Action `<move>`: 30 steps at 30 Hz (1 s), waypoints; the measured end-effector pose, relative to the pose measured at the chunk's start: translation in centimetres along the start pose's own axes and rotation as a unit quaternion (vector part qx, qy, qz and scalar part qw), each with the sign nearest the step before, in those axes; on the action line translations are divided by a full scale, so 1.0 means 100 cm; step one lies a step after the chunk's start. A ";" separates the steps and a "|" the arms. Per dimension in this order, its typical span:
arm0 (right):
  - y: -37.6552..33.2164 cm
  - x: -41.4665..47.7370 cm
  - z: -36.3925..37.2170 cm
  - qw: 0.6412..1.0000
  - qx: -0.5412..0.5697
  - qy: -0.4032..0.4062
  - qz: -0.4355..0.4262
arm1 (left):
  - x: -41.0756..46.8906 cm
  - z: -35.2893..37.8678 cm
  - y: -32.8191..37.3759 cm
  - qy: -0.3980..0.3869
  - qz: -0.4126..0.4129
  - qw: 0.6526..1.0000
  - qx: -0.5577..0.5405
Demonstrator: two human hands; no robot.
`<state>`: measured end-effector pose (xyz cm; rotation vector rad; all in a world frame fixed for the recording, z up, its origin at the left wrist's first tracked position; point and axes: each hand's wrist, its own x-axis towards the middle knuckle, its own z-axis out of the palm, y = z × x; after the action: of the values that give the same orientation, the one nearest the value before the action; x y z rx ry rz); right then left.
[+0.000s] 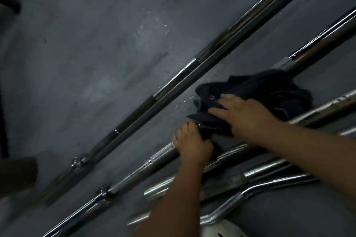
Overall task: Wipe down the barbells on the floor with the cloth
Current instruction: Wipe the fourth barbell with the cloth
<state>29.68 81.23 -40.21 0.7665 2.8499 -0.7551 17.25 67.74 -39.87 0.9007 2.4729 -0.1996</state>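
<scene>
My left hand [192,146] curls tight round the barbell [134,172] on the floor [96,44] so it won't roll. My right hand [244,115] presses flat, straight fingers on the cloth [269,90] to rub that bar.

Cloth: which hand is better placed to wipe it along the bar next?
Right. The right hand lies flat on the cloth, which covers the barbell; the left hand has its fingers curled round that barbell, probably steadying it.
</scene>
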 end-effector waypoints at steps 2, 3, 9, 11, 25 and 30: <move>0.042 -0.003 -0.013 0.999 -0.007 -0.002 0.045 | 0.002 0.001 0.001 0.015 0.005 1.000 -0.003; 0.056 -0.005 -0.017 0.996 -0.004 0.017 0.086 | 0.002 0.002 0.002 0.017 0.004 1.000 -0.006; -0.054 0.004 0.013 0.998 -0.008 -0.001 0.058 | 0.005 0.000 0.007 -0.008 -0.017 0.999 0.027; -0.057 0.007 0.011 1.000 0.009 -0.018 0.012 | 0.007 -0.002 0.004 -0.039 -0.022 0.998 0.041; -0.064 0.000 0.007 0.994 0.090 0.068 0.006 | 0.012 0.003 -0.002 0.014 -0.031 0.998 -0.056; 0.022 0.005 -0.024 0.990 0.086 0.069 0.088 | 0.010 0.003 -0.006 0.012 0.011 0.999 -0.047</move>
<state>30.40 84.28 -39.16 1.1188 2.8120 -0.9670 16.28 67.76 -40.64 0.8949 2.4709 -0.0662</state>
